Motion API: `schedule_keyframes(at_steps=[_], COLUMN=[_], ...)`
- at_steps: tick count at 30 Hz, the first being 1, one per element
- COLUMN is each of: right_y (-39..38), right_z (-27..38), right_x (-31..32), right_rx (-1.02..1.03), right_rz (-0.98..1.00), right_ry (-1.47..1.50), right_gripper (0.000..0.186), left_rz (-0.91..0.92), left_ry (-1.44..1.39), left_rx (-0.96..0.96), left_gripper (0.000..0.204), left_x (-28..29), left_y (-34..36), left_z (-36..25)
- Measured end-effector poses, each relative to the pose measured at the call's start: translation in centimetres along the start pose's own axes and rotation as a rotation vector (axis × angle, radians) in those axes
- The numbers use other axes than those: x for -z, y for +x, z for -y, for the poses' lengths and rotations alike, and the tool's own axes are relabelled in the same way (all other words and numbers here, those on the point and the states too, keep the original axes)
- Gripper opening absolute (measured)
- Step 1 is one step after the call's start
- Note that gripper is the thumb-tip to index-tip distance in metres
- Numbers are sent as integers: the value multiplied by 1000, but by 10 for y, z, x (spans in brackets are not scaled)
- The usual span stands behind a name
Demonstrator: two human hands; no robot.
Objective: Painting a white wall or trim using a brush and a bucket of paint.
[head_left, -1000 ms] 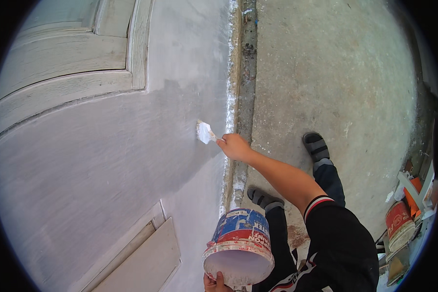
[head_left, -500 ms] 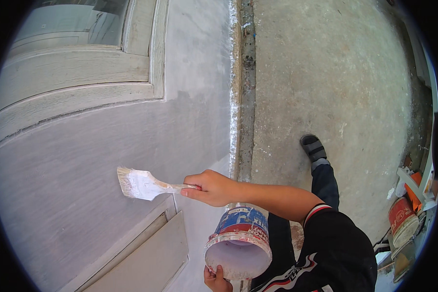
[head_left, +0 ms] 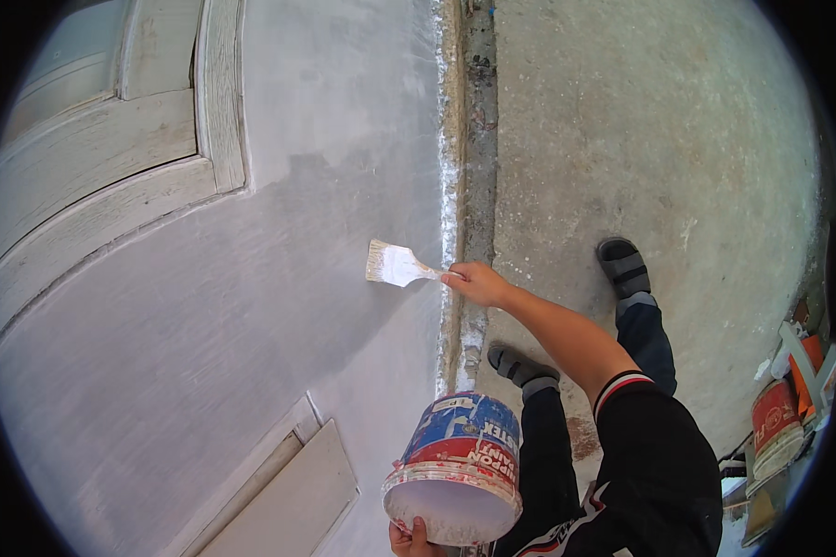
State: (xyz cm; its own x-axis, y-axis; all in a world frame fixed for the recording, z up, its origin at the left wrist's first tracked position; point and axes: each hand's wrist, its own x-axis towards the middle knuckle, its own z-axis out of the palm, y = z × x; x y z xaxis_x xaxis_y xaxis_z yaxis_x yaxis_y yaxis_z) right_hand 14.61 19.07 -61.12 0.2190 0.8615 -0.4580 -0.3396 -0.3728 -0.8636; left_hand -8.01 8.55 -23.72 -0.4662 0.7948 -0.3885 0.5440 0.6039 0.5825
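My right hand (head_left: 476, 283) is closed round the thin handle of a wide paintbrush (head_left: 403, 265), its head coated white. The pale bristles point left, at the grey wall (head_left: 325, 251), low down by the white-stained edge of the floor; whether they touch it I cannot tell. At the bottom, my left hand (head_left: 416, 538) grips the rim of a blue and red paint bucket (head_left: 464, 441). The bucket is tilted so that its mouth faces me, and its whitish inside shows. Darker, wet-looking grey covers part of the wall round the brush.
A weathered wooden window frame (head_left: 111, 209) is at the upper left, and a pale panel (head_left: 283, 492) at the lower left. Concrete floor (head_left: 659, 158) stretches along the right. A red bucket (head_left: 776, 422) stands among clutter at the right edge. My sandalled feet (head_left: 624, 266) are on the floor.
My right hand has carried the brush right and farther away, toward the foot of the wall. The left hand still holds the bucket; my other foot has come into view.
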Motion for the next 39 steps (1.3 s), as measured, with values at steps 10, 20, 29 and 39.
schedule_keyframes(at_steps=[10,20,29,39], right_y=[23,-71,-25,57], right_z=[-9,215,190,25], right_x=[2,18,31,59], right_rx=[-162,120,386,0], right_rz=[-116,-71,164,34], right_ry=[-276,-156,119,116], right_gripper=[35,34,32,32], left_rz=[101,153,159,20], left_ry=[-24,42,178,231], left_rx=[68,41,152,204], left_gripper=[40,53,58,47], left_x=[7,37,29,-16], left_y=[4,2,13,1], left_z=[5,1,5,5])
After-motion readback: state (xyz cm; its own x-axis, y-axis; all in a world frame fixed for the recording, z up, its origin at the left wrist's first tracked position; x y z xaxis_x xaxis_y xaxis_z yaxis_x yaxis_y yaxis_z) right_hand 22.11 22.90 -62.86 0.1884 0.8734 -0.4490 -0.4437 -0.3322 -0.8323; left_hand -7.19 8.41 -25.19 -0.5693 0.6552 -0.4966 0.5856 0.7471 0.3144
